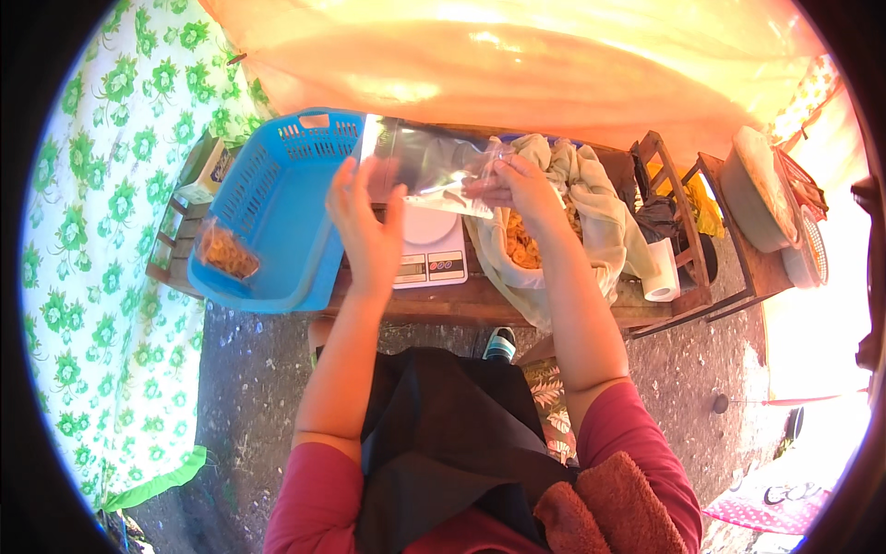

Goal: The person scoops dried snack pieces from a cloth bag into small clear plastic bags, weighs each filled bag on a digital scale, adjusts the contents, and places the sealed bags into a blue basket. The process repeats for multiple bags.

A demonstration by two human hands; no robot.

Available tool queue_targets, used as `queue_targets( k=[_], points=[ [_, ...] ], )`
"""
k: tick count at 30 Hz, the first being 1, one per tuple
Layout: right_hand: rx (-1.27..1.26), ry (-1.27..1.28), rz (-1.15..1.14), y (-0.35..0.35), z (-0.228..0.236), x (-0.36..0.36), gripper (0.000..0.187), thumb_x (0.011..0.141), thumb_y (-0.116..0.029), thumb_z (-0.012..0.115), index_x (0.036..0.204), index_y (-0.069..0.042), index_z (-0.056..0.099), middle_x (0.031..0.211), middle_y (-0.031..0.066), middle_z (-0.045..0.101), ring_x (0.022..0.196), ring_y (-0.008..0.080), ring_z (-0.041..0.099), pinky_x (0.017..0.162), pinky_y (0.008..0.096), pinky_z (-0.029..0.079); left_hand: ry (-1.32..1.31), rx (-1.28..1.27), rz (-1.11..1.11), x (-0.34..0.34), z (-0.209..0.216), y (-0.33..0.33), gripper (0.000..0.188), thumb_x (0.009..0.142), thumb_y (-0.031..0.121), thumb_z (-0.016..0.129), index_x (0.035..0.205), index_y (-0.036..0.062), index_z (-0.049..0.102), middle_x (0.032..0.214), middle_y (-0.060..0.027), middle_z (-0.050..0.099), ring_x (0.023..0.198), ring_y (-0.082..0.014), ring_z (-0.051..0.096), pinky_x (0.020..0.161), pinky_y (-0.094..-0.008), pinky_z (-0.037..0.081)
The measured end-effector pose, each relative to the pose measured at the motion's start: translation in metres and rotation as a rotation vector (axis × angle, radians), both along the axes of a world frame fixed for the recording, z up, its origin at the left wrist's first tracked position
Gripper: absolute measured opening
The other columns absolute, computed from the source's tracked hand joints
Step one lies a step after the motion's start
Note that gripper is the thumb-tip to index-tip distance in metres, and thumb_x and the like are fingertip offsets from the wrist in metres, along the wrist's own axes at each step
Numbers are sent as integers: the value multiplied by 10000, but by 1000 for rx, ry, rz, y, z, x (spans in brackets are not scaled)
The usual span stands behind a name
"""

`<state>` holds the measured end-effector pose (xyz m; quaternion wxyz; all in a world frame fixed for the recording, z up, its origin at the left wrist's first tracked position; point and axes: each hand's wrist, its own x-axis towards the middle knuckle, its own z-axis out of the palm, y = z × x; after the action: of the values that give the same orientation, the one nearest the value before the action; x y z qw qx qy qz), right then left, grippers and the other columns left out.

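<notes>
A clear, shiny plastic bag (434, 164) is stretched out in the air above the bench. My right hand (528, 192) pinches its right end. At the bag's left end is my left hand (363, 210), fingers raised and thumb apart; its fingertips are slightly blurred, and whether they touch the plastic is hard to see. Under the bag stands a white digital kitchen scale (432, 254), its pan partly covered from view. Just right of the scale, yellow-orange chips (522, 242) lie in a container lined with a pale cloth (604, 222).
A blue plastic basket (277, 268) at left holds one filled clear bag of chips (226, 252). A white paper roll (661, 270) lies at the wooden bench's (563, 312) right end. Farther right, a rack carries a tub (759, 189). Orange sheeting (554, 69) hangs behind.
</notes>
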<state>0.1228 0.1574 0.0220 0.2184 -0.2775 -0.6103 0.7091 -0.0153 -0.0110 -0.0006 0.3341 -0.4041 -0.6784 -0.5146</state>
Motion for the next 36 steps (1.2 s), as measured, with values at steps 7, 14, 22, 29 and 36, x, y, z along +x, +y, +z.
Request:
queue_targets(
  k=[7, 14, 22, 29, 36],
  points=[
    [75, -5, -67, -2, 8, 7, 145, 990, -141, 454, 1049, -9, 475, 938, 177, 688, 824, 250, 707, 686, 326, 564, -996, -49, -589, -43, -10, -8, 205, 934, 186, 640, 877, -9, 668, 674, 26, 552, 617, -51, 439, 564, -219, 330],
    [523, 79, -310, -31, 0, 0, 365, 948, -158, 551, 1269, -27, 437, 939, 161, 688, 788, 228, 698, 674, 330, 535, -1047, -39, -525, -27, -22, 2, 220, 900, 186, 683, 764, 16, 653, 607, 43, 531, 544, -30, 406, 503, -216, 305],
    [671, -9, -195, -74, -14, -28, 275, 879, -276, 657, 950, -14, 703, 824, 127, 669, 755, 222, 655, 676, 332, 500, -749, -250, -391, 16, -14, 8, 245, 865, 155, 699, 718, -7, 588, 582, -31, 542, 563, -66, 446, 503, -273, 358],
    [482, -106, -141, -63, -16, -26, 271, 869, -244, 631, 921, 17, 681, 778, 126, 647, 687, 194, 608, 635, 318, 468, -511, -282, -447, 24, -15, 2, 189, 884, 134, 666, 808, -34, 623, 650, -112, 568, 587, -153, 520, 551, -304, 414],
    [784, 16, -258, -70, -25, -26, 173, 879, -114, 579, 852, 42, 650, 822, 176, 622, 697, 297, 618, 652, 366, 481, -911, -183, -654, 19, -28, 5, 209, 931, 155, 605, 943, -43, 671, 771, -92, 670, 671, -138, 609, 621, -270, 478]
  ],
)
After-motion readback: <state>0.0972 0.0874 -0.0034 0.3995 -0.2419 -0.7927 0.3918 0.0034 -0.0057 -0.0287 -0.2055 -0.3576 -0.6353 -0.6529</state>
